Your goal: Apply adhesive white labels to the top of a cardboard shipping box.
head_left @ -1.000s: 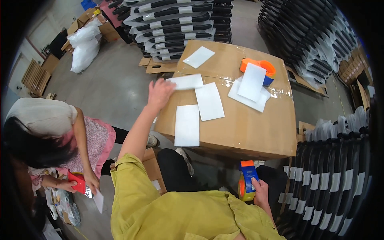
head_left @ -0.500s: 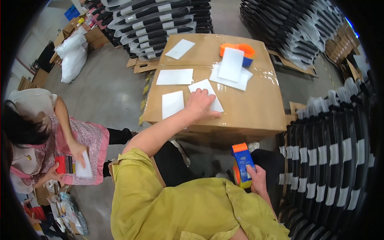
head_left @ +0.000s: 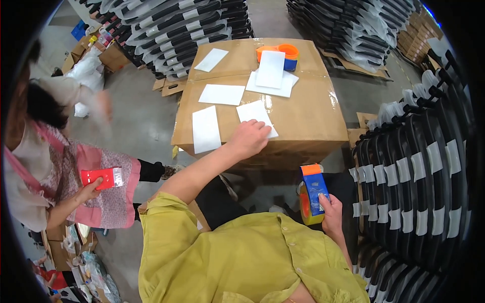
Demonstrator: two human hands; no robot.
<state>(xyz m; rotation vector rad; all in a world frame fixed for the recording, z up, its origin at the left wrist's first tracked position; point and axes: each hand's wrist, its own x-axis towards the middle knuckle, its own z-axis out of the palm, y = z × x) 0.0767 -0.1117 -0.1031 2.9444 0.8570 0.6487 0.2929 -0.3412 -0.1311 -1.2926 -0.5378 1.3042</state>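
My left hand (head_left: pixel 250 137) reaches to the near edge of a brown cardboard box. Its fingers are closed at the near edge of a white foam sheet (head_left: pixel 252 111); the thumb is largely hidden. My right hand (head_left: pixel 331 212) grips a blue and orange tape dispenser (head_left: pixel 314 188) with a yellowish roll, held low in front of the box. To the left of the gripped sheet lie two more white sheets, one crosswise (head_left: pixel 221 94) and one lengthwise (head_left: pixel 206 130). A smaller white piece (head_left: pixel 211 60) rests at the far left of the box top.
On the cardboard box (head_left: pixel 303 118), overlapping white sheets (head_left: pixel 270 70) lean against a second orange and blue tape dispenser (head_left: pixel 289 52). Wrapped black stacks (head_left: pixel 404 187) rise at the right and behind. At the left, a co-worker holds a red tape dispenser (head_left: pixel 101 178).
My left hand has drawn its fingers together toward the sheet's near edge. The view has shifted slightly. The co-worker has raised an arm and no longer holds a white sheet over the apron.
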